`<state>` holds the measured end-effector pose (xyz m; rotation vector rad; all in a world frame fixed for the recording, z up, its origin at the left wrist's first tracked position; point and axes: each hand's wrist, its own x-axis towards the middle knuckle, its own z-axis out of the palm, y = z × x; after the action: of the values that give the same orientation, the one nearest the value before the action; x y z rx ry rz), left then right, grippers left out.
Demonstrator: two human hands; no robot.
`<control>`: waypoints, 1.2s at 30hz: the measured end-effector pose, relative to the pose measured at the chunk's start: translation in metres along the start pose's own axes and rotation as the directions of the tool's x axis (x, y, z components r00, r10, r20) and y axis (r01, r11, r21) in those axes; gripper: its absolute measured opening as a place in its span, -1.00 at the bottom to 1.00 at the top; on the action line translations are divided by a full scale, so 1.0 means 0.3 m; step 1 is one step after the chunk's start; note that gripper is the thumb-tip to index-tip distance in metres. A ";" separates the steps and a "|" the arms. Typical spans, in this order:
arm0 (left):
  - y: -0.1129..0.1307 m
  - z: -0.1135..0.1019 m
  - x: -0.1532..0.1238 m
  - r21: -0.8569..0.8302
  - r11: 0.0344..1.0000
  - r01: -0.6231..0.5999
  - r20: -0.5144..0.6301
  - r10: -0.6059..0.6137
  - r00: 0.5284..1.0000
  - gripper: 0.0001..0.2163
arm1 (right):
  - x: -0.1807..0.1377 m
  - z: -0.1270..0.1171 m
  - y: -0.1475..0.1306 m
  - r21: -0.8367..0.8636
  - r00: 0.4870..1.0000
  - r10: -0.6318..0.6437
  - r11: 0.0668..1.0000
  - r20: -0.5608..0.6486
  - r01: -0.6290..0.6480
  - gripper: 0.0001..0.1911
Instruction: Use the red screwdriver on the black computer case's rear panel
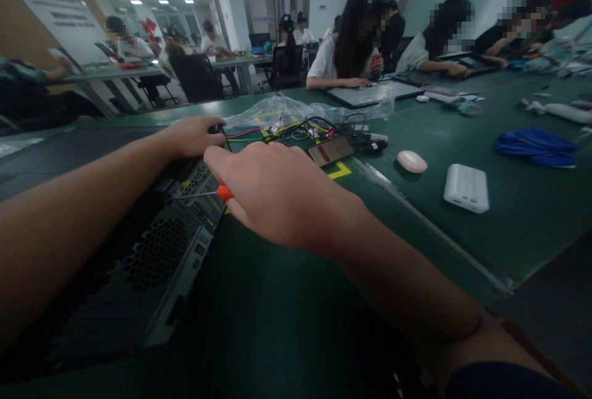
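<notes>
A black desktop computer case [111, 319] lies on the green table at the left, its rear panel with a round honeycomb vent and ports turned toward me. My right hand [287, 198] is closed round a screwdriver [224, 192] with an orange handle. Its thin metal shaft points left, and the tip reaches the slot area of the rear panel; whether it sits in a screw I cannot tell. At the far corner of the case, my left hand [197, 135] grips the edge with bent fingers, partly hidden behind my right hand.
Beyond the case lie tangled cables [319, 127], clear plastic wrap [277, 106] and a phone-like slab [330, 151]. To the right are a pale oval object [411, 161], a white charger-like block [467, 188] and a blue bundle [536, 146]. Other people sit across the table [509, 251].
</notes>
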<state>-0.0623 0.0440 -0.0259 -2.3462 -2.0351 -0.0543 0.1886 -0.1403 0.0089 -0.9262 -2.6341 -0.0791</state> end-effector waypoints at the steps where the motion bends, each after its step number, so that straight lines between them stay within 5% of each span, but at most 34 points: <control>1: 0.001 0.000 -0.001 -0.003 1.000 -0.004 -0.004 0.004 1.000 -0.29 | 0.001 0.000 -0.001 -0.002 1.000 0.001 1.000 0.000 -0.001 -0.59; 36: 0.022 -0.012 -0.025 -0.004 0.999 -0.035 0.003 0.035 0.999 -0.30 | 0.004 -0.017 0.005 0.017 0.998 0.047 0.999 0.032 -0.047 -0.70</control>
<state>-0.0568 0.0355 -0.0227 -2.3846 -1.9958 -0.0539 0.1901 -0.1392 0.0140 -0.9910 -2.6356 -0.0300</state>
